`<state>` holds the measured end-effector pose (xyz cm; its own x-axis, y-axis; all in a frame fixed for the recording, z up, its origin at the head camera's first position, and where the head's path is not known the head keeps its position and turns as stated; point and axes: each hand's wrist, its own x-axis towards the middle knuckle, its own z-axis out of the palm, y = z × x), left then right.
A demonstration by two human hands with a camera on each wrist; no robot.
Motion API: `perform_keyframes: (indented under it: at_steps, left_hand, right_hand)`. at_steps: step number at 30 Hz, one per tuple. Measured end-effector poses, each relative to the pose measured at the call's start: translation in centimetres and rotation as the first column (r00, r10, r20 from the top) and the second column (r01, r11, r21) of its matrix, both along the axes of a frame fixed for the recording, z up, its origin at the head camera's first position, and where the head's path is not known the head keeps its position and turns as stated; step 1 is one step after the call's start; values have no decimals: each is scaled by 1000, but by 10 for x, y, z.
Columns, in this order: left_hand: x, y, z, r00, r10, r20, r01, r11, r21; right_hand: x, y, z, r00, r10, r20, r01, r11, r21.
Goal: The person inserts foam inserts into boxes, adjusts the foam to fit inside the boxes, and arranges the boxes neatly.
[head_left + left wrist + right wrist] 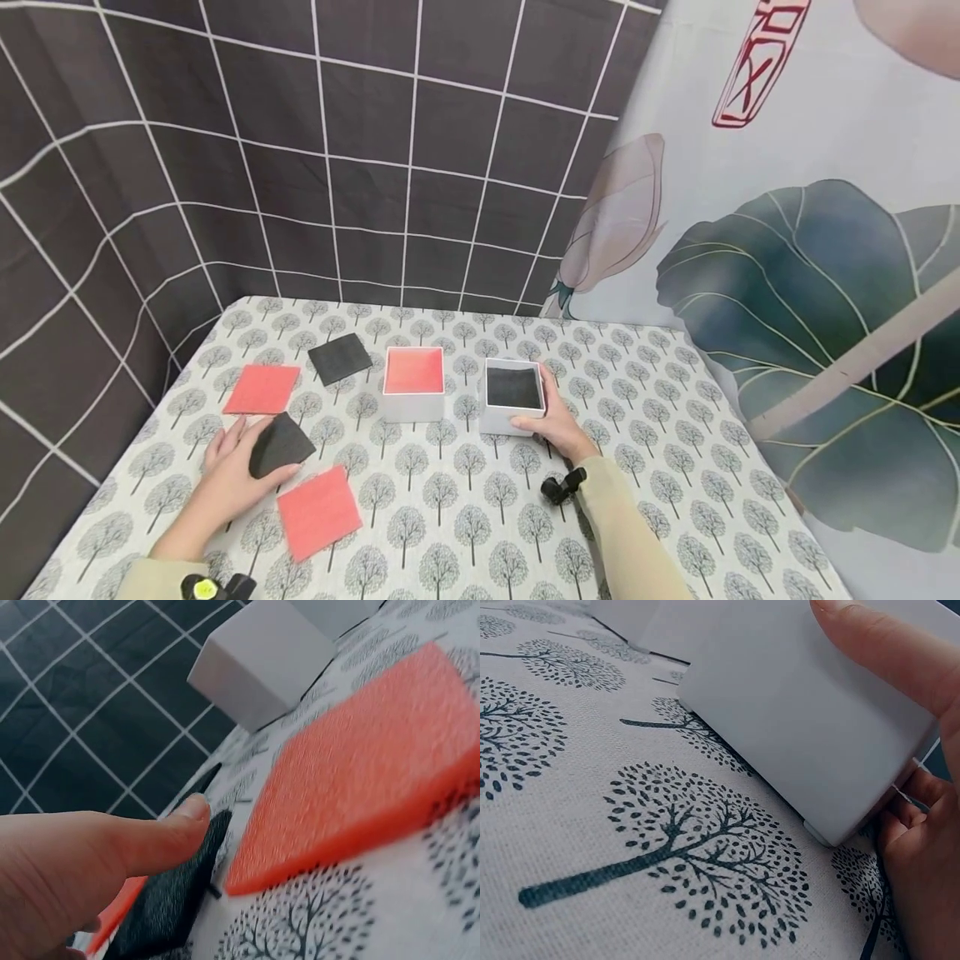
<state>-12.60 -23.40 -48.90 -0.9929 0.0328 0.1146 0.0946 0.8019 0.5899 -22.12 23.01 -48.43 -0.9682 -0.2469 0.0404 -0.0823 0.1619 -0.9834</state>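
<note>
My left hand point(234, 471) holds a black foam square point(283, 446), thumb along its near edge and fingers at its far side. The left wrist view shows the thumb point(172, 836) over the square, with the other fingers mostly hidden. My right hand point(557, 419) grips a white box point(510, 423) at its near right corner, thumb on the front wall, fingers round the side. Inside that box lies a black square point(513, 388). To its left stands a second white box point(412, 408) with a red square point(415, 371) in it.
A red foam square point(321, 512) lies just right of my left hand. Beyond that hand are another red square point(262, 389) and a black square point(340, 358). A tree-print cloth point(442, 533) covers the table, with a dark grid curtain point(360, 192) behind it.
</note>
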Motion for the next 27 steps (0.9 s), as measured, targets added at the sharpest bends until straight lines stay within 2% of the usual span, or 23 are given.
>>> perform_keyframes:
  at_steps: [3, 7, 13, 24, 27]
  left_hand:
    - [-1, -5, -1, 998, -8, 69, 9, 1000, -21]
    - [-1, -8, -3, 994, -33, 102, 37, 999, -39]
    - [1, -9, -6, 994, -37, 99, 42, 998, -45]
    - [4, -3, -4, 996, 17, 86, -10, 997, -81]
    - [6, -2, -3, 997, 42, 60, -38, 996, -77]
  right_hand:
    - [1, 0, 0, 1000, -4, 8, 4, 1000, 0]
    - [1, 0, -1, 1000, -9, 9, 9, 1000, -5]
    - [1, 0, -2, 1000, 1, 16, -1, 1000, -19]
    - [1, 0, -2, 1000, -13, 4, 13, 1000, -28]
    - [1, -1, -3, 1000, -2, -1, 2, 999, -36]
